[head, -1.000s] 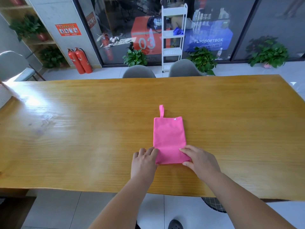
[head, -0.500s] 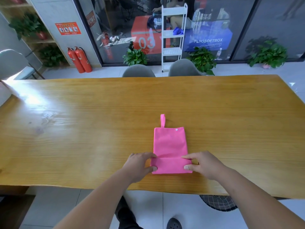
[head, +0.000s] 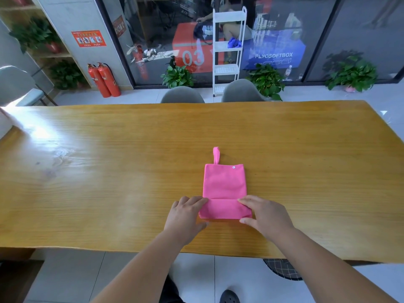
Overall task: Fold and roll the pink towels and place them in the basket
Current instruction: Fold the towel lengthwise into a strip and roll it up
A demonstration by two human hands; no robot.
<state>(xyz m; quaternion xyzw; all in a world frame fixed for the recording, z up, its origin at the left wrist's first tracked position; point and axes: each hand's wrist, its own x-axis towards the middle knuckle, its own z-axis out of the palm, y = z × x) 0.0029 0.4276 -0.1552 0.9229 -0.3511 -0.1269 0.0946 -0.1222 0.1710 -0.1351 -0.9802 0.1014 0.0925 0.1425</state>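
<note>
Limp, light towel at the surface's near edge; fold ends are pinched by left hand and right hand.

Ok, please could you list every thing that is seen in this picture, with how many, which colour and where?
pink towel: one, pink, on the table near the person, its near end turned over
wooden table: one, yellow-brown, across the view
grey chairs: two, grey, behind the far edge of the table
fire extinguishers: two, red, on the floor by the pillar
shelf trolley: one, white, by the glass wall
potted plants: five, green, three on the floor along the glass, two on shelves at left
left hand: one, holds the towel's near left end
right hand: one, holds its near right end
</note>
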